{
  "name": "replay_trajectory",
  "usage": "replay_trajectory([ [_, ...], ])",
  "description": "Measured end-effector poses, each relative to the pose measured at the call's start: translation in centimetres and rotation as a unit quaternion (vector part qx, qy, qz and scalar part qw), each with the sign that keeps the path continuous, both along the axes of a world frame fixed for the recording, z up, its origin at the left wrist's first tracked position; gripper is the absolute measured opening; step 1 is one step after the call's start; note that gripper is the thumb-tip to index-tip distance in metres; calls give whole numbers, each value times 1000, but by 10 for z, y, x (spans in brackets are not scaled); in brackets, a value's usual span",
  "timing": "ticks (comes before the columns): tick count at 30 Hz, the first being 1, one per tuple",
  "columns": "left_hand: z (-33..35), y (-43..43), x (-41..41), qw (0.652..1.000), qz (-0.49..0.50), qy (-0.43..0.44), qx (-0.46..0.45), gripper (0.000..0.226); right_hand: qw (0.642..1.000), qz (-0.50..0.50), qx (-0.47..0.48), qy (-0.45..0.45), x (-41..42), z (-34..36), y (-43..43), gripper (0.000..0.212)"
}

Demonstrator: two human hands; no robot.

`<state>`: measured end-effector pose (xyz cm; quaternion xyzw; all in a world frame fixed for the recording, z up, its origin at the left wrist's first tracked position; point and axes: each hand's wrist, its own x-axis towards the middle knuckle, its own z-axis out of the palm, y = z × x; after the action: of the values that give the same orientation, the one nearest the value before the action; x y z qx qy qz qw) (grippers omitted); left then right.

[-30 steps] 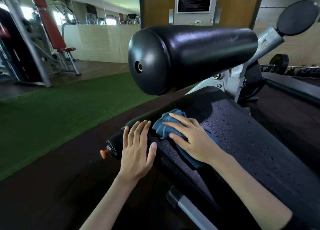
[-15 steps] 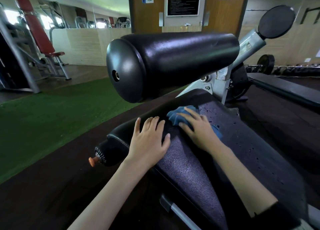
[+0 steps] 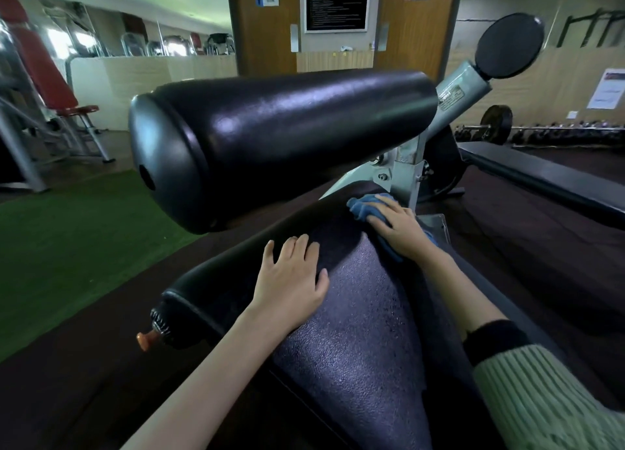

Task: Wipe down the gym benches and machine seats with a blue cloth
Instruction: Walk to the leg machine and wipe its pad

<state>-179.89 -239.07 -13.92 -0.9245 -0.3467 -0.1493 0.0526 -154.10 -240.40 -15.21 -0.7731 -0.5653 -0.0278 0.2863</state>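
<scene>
Blue cloth point(image 3: 363, 206) now lies farther up the seat pad point(image 3: 355, 341), pressed under the right hand point(image 3: 400, 229), fingers straight; behind that grip the left hand point(image 3: 291, 278) rests spread. This stroke seems nearly finished.

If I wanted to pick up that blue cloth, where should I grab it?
Probably the bunched end of the cloth poking out past the right hand. Pinch it from above: it lies flat on the pad, and those folds stand up.
</scene>
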Motion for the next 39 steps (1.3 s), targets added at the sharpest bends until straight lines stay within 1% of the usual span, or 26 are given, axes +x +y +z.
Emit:
replay_trajectory([
  [4,-1,1,4,1000,5,1,-2,53,993,-112,-6,39,29,0,10,42],
  [8,0,2,2,1000,5,9,-1,54,983,-175,-23,54,11,0,14,45],
  [10,1,1,2,1000,5,10,-2,54,986,-159,-30,43,-7,-1,14,46],
  [14,0,1,3,1000,4,4,-3,55,999,-46,-1,-17,-39,-7,6,43],
  [16,0,1,3,1000,4,10,-5,55,1000,-10,7,-13,-38,-5,2,42],
  [18,1,1,4,1000,5,17,-1,54,1000,-6,-5,2,-29,-5,4,42],
  [22,8,3,13,1000,-3,19,5,49,993,-110,-12,43,-23,-5,7,52],
  [24,12,6,25,999,-13,44,15,48,988,-138,-15,63,-29,-1,5,46],
  [27,17,9,52,996,-37,77,30,46,985,-161,-26,61,-35,-1,-7,45],
  [31,13,12,95,987,-96,118,55,44,971,-219,-33,94,-26,-17,-43,45],
  [35,3,4,133,970,-199,136,23,49,939,-321,-32,115,-11,-43,-104,44],
  [37,-2,-2,147,964,-218,150,10,51,916,-378,-38,129,-5,-59,-145,44],
  [39,-8,-4,155,964,-215,157,-6,51,887,-432,-55,151,-5,-74,-181,44],
])
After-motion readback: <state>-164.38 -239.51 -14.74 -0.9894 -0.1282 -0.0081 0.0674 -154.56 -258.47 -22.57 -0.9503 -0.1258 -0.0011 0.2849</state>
